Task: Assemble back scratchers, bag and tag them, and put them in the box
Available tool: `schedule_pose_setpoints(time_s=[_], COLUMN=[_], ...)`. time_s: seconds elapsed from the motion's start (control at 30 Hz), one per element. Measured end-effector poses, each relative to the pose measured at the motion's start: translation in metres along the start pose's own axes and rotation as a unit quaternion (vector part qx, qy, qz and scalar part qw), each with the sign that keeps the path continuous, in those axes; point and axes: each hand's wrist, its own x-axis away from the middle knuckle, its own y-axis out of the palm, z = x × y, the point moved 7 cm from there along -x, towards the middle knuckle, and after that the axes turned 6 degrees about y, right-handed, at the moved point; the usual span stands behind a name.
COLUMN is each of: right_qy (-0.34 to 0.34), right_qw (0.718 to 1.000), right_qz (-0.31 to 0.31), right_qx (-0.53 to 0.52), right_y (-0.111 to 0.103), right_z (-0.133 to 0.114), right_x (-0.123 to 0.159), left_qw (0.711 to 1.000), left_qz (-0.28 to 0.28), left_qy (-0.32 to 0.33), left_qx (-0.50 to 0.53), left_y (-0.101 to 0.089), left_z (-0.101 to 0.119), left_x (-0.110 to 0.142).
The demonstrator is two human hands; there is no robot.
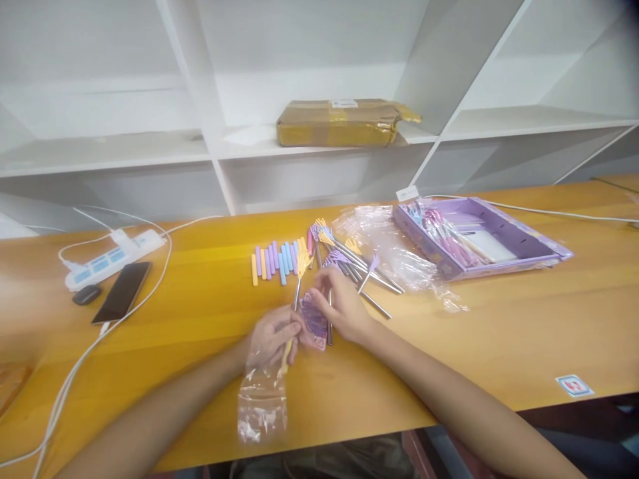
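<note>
My left hand (275, 336) is closed around a yellow back scratcher (302, 266), its hand-shaped head pointing up and away and its metal rod running down into my fingers. A clear plastic sleeve (262, 406) hangs from the same hand. Between my hands is a small purple and pink card (314, 319), its left edge at my left fingers. My right hand (342, 303) is curled, thumb and fingers at the card's upper right side. A metal rod (329, 329) shows below my right hand. Just beyond lies a pile of back scratchers (344, 256) with yellow, purple and blue heads.
Coloured handle tubes (274, 259) lie in a row left of the pile. Crumpled clear plastic (384, 239) lies beside a purple box tray (519, 256) holding wrapped scratchers. At left are a power strip (114, 259), a phone (122, 293) and cables. A taped carton (339, 126) sits on the shelf.
</note>
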Motion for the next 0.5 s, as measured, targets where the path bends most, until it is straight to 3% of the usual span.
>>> schedule_pose_setpoints(time_s=[0.07, 0.13, 0.33, 0.4, 0.5], right_qy=[0.051, 0.059, 0.101, 0.135, 0.136], right_qw=[0.994, 0.985, 0.952, 0.934, 0.916], right_qz=[-0.071, -0.117, -0.161, -0.118, 0.037], right_qx=[-0.064, -0.114, -0.24, -0.309, -0.376], right_y=[0.012, 0.024, 0.039, 0.03, -0.005], right_z=[0.002, -0.001, 0.002, 0.009, 0.021], right_x=[0.0, 0.003, 0.006, 0.0, -0.009], left_qw=[0.999, 0.998, 0.996, 0.999, 0.993], left_qz=[-0.02, -0.042, -0.082, -0.047, 0.066], left_qy=[-0.014, -0.007, 0.019, 0.021, 0.018], left_qx=[-0.029, -0.047, -0.041, 0.012, 0.092], left_y=[0.004, 0.006, 0.004, -0.002, -0.021], left_z=[-0.001, -0.002, -0.008, -0.005, 0.0], left_x=[0.002, 0.003, 0.0, -0.004, -0.01])
